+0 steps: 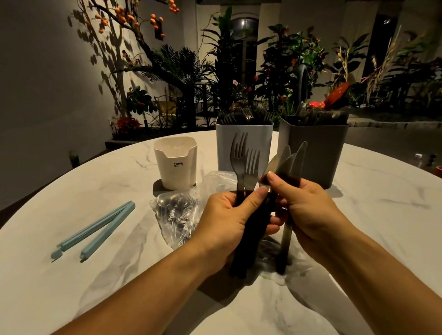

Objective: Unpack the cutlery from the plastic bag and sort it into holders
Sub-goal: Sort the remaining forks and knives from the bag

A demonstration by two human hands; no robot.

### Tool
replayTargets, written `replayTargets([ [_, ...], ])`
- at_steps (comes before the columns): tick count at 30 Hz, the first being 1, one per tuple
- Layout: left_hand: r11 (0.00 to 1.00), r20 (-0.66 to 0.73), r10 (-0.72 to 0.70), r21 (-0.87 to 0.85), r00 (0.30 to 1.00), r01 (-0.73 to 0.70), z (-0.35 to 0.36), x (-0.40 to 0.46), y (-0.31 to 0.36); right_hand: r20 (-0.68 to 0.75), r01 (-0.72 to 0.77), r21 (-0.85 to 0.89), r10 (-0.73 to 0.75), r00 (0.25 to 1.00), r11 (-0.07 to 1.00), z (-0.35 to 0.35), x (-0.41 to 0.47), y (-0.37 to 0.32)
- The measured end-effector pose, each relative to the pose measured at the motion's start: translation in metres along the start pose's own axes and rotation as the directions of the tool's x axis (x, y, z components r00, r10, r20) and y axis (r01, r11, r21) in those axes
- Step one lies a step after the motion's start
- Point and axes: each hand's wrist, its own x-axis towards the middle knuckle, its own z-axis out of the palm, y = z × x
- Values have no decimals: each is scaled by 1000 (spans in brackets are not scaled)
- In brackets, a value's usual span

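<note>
Here, above the white marbled table [374, 212], a bunch of dark-handled cutlery stands upright between both hands, over a crumpled clear plastic bag [178, 215] that lies under and just left of them. At far left lies an open pale-blue bag clip [97, 231]. Behind the bag stands a small cream holder [175, 162]; what it contains cannot be seen. Next comes a white holder [244, 142] filled with forks, tines up, then a grey holder [312, 150] filled with dark cutlery. The left hand [231, 221] is curled round the handles, two forks [244, 161] rising from it. The right hand [306, 204] pinches the knives [292, 161] at their blades, thumb on top, fingers wrapped behind.
</note>
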Motion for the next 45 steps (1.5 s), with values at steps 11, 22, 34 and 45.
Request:
replayTargets([
  [11,994,-193,95,75,977,-82,-9,11,-1,12,188,284,-199,980,940,-14,-7,-34],
  [22,956,-222,185,267,957,-123,-1,9,-9,100,346,-246,-331,938,905,2,5,14],
  [34,929,-118,315,241,942,-281,6,8,4,84,118,-134,-107,991,984,7,-1,20],
  [45,917,49,185,351,981,-191,0,31,47,223,255,-666,-139,965,701,6,-7,-7],
])
